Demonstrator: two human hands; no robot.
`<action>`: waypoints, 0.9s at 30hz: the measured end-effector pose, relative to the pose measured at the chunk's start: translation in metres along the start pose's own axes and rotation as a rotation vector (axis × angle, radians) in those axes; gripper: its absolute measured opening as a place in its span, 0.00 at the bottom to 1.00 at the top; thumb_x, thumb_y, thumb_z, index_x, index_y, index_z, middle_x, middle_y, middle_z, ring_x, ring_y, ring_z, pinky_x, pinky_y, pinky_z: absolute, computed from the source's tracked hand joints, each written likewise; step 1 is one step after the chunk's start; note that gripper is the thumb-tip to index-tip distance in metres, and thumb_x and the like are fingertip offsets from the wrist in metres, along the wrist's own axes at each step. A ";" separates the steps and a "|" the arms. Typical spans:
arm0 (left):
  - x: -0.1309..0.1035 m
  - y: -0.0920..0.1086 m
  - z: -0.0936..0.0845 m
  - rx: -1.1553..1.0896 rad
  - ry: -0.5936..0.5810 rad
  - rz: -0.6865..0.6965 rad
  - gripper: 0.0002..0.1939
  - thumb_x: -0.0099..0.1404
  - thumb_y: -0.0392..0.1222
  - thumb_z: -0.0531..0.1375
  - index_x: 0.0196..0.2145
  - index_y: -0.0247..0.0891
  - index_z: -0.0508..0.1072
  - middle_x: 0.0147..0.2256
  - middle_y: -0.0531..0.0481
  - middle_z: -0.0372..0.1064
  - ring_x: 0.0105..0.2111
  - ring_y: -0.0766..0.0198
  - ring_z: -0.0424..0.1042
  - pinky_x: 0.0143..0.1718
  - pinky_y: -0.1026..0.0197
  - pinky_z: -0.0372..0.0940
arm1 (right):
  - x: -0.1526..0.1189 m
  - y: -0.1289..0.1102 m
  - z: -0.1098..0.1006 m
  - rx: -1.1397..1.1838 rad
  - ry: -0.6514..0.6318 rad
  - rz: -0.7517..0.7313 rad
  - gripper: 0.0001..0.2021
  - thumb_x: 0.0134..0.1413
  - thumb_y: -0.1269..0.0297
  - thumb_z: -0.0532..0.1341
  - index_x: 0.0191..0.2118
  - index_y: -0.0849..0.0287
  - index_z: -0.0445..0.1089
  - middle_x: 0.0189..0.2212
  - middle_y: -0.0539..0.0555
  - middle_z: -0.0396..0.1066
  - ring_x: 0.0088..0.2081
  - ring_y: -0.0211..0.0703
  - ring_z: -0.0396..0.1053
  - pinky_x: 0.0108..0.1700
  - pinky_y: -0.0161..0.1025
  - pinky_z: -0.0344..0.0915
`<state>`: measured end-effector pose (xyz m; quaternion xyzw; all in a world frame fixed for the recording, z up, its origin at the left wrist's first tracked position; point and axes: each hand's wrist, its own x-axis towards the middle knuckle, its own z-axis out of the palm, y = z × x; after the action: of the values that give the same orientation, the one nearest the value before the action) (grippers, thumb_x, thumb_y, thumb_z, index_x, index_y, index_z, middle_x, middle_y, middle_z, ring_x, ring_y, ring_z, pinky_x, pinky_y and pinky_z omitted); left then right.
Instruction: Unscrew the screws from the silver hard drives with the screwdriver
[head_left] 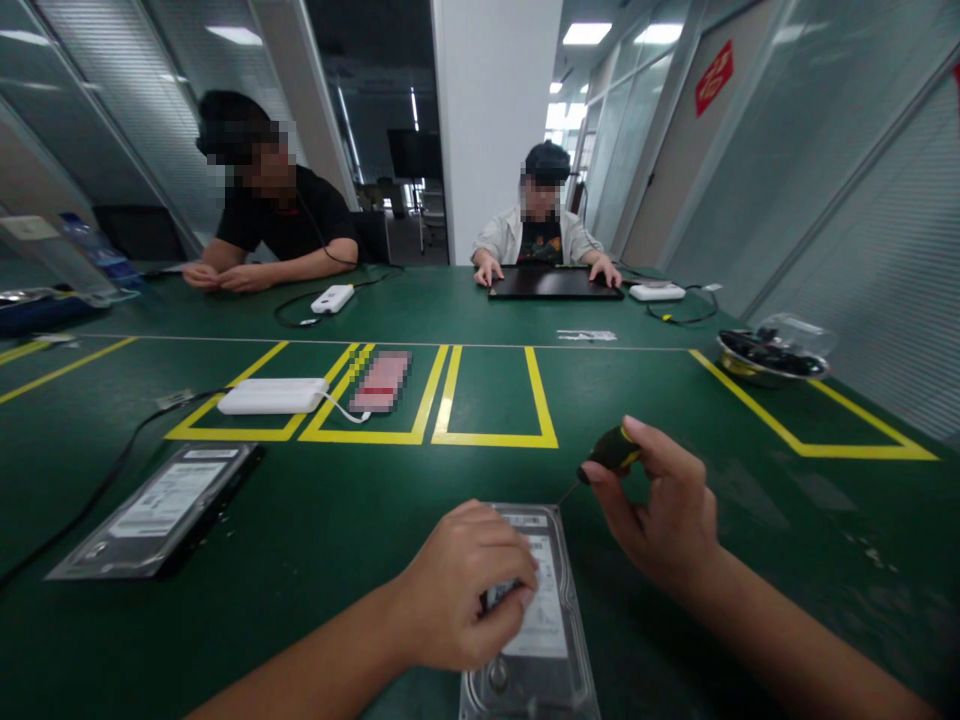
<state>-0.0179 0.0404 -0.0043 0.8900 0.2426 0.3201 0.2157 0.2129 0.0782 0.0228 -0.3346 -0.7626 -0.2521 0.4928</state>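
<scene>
Right hand pinching screwdriver, tip at hard drive's corner; left hand curled over drive label, grip unclear.

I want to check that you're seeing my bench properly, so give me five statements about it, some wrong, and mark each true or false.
1. The right hand holds a screwdriver. True.
2. The screwdriver's tip is over the middle of the label. False: it is at the far right corner of the near drive.
3. The left hand is over the near drive. True.
4. Only one drive is in view. False: a second drive lies to the left.
5. A white cable runs between the power bank and the phone. True.
</scene>
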 end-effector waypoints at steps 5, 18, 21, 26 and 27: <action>0.000 0.000 0.000 0.011 -0.001 0.002 0.06 0.61 0.35 0.56 0.34 0.38 0.72 0.33 0.49 0.75 0.36 0.59 0.73 0.42 0.55 0.61 | -0.001 0.000 0.001 0.022 -0.008 -0.001 0.33 0.59 0.68 0.64 0.67 0.65 0.52 0.46 0.61 0.68 0.38 0.43 0.72 0.35 0.36 0.74; 0.000 0.000 0.000 0.024 -0.020 -0.009 0.05 0.62 0.36 0.55 0.34 0.39 0.72 0.34 0.49 0.75 0.37 0.60 0.73 0.42 0.55 0.61 | 0.004 0.000 -0.002 0.128 -0.073 -0.007 0.32 0.57 0.70 0.64 0.65 0.64 0.53 0.42 0.58 0.70 0.37 0.43 0.71 0.38 0.39 0.73; 0.000 0.001 0.000 0.026 -0.017 -0.008 0.06 0.62 0.36 0.55 0.34 0.39 0.72 0.34 0.49 0.75 0.37 0.60 0.73 0.42 0.55 0.62 | 0.010 -0.001 -0.007 0.203 -0.117 0.024 0.28 0.57 0.70 0.64 0.62 0.63 0.57 0.42 0.58 0.68 0.39 0.44 0.69 0.39 0.41 0.72; 0.000 0.001 -0.001 0.020 -0.008 0.000 0.06 0.62 0.35 0.55 0.34 0.38 0.72 0.33 0.49 0.75 0.36 0.60 0.73 0.43 0.55 0.62 | 0.021 -0.003 -0.015 0.201 -0.032 0.087 0.19 0.55 0.70 0.66 0.51 0.59 0.65 0.38 0.55 0.65 0.37 0.43 0.66 0.35 0.40 0.68; 0.000 0.001 -0.001 0.019 -0.006 0.001 0.06 0.63 0.36 0.55 0.34 0.38 0.72 0.33 0.49 0.75 0.36 0.60 0.73 0.43 0.55 0.62 | 0.023 -0.004 -0.017 0.204 -0.028 0.097 0.18 0.54 0.71 0.66 0.50 0.59 0.65 0.37 0.54 0.64 0.36 0.42 0.65 0.33 0.39 0.67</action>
<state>-0.0180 0.0395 -0.0033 0.8931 0.2443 0.3153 0.2079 0.2133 0.0698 0.0499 -0.3226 -0.7742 -0.1441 0.5252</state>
